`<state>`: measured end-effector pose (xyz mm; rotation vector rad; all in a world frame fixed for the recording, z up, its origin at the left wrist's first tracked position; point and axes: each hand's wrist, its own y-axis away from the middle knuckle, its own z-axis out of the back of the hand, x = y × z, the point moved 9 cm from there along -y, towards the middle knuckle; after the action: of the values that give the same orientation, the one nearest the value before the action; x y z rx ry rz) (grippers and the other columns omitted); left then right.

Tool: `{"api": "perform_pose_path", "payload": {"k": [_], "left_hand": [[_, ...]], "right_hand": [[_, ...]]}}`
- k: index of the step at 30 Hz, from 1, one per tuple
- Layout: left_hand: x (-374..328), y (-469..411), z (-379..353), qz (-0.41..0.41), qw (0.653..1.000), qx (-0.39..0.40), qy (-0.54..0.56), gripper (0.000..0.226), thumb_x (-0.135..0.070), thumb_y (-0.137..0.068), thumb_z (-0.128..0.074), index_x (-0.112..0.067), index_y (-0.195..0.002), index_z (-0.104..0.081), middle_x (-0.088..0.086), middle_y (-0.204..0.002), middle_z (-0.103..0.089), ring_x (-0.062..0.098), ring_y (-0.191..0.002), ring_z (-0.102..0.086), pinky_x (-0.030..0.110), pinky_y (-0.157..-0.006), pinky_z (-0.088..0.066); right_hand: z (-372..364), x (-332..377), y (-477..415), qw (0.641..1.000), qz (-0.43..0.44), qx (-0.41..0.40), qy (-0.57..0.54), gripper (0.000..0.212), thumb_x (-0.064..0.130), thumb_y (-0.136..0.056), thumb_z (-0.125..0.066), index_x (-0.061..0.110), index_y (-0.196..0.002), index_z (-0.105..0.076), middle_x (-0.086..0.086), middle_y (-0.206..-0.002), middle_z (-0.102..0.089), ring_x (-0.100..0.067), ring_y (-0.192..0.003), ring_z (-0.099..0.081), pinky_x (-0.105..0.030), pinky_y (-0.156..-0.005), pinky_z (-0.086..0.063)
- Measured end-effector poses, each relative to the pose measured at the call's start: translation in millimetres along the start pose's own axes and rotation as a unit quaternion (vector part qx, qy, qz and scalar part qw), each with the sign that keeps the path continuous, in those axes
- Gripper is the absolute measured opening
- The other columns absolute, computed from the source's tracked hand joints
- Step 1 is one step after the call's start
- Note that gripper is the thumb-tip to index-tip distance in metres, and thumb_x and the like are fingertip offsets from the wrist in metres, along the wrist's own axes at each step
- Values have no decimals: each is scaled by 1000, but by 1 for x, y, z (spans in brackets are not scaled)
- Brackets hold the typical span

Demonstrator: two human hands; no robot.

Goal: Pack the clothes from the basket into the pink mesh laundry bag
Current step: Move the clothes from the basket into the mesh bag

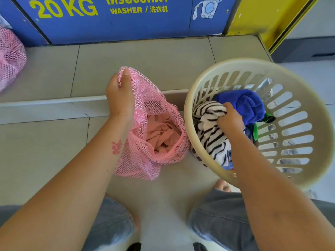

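Note:
The pink mesh laundry bag point(145, 156) stands on the tiled floor in the middle, its mouth held up and open by my left hand point(119, 95), which pinches the far rim. A salmon-pink garment point(163, 133) lies inside it. To the right, the cream slatted basket point(293, 98) tilts toward me. My right hand point(230, 120) is inside the basket, closed on a black-and-white striped garment point(210, 131). A blue garment point(246, 104) lies behind that hand, with a bit of green cloth point(255, 131) beside it.
A blue washer front point(116, 20) marked 20 KG rises behind a raised tiled step point(145, 57). Another pink mesh bag point(9, 58) sits at the far left on the step. A yellow panel point(268, 19) stands at the back right. My knees in grey trousers are at the bottom.

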<state>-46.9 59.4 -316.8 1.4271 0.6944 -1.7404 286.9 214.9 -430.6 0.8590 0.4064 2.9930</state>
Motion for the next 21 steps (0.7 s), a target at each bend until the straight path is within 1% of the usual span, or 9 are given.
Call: {"api": "perform_pose_path", "payload": {"k": [1,3,5,7,9,11,15,17,21], "left_hand": [[-2,3,3,-1,1000,6,6,35,-39,-99,-45,-24,-67,-37,-8,-64,-33,8,-58,-30,25,-55,-30],[-8,8,7,-7,1000,14,11,36,-38,-99,-45,-24,-67,-36,-7,-64,-32,8,-58,-29,24,-54,-29],[-16,12,13,-16,1000,18,11,36,-38,-98,-46,-24,-67,-35,-8,-64,-31,8,-57,-29,21,-51,-28],[-23,16,18,-22,1000,20,9,36,-39,-98,-46,-22,-68,-35,-7,-64,-32,8,-58,-29,19,-50,-29],[-26,17,22,-20,1000,15,13,33,-39,-98,-46,-19,-72,-40,-6,-66,-34,9,-61,-32,22,-55,-32],[-28,19,26,-19,1000,8,19,31,-38,-98,-46,-16,-76,-44,-5,-68,-37,10,-64,-35,25,-59,-34],[-25,20,28,-12,1000,2,23,32,-39,-98,-45,-19,-73,-42,-7,-68,-38,10,-64,-36,27,-61,-35],[-24,19,27,-14,1000,-1,22,34,-39,-98,-46,-21,-70,-39,-8,-65,-35,10,-62,-33,27,-59,-33],[-26,15,21,-33,999,-9,22,37,-35,-98,-47,-25,-64,-35,-10,-61,-31,4,-53,-28,19,-50,-28]], "right_hand": [[15,9,1,1000,1,-3,-11,39,5,-86,-42,21,-120,-52,-15,-109,-62,-28,-88,-53,-34,-67,-42],[44,28,3,1000,11,6,-27,43,5,-87,-43,17,-127,-52,-17,-116,-61,-34,-101,-56,-42,-82,-48],[76,49,7,998,25,13,-60,49,5,-87,-46,16,-136,-49,-16,-124,-59,-36,-113,-55,-41,-91,-48],[111,69,9,993,46,22,-108,47,9,-89,-50,18,-135,-51,-9,-118,-60,-30,-111,-56,-33,-86,-49],[135,85,10,989,62,70,-118,35,16,-91,-56,20,-125,-59,-4,-109,-60,-23,-95,-60,-28,-75,-47],[140,90,7,985,62,133,-92,21,17,-92,-58,18,-112,-64,-9,-113,-62,-25,-93,-63,-34,-76,-50],[114,73,-10,983,1,172,58,42,13,-95,-53,2,-135,-49,-24,-138,-49,-40,-127,-47,-48,-105,-39],[95,61,-10,981,-26,150,124,43,10,-96,-48,-1,-138,-44,-27,-141,-45,-42,-129,-43,-48,-107,-36],[47,19,20,990,-48,16,133,54,10,-92,-45,20,-144,-35,-20,-139,-48,-44,-126,-44,-51,-100,-42]]}}
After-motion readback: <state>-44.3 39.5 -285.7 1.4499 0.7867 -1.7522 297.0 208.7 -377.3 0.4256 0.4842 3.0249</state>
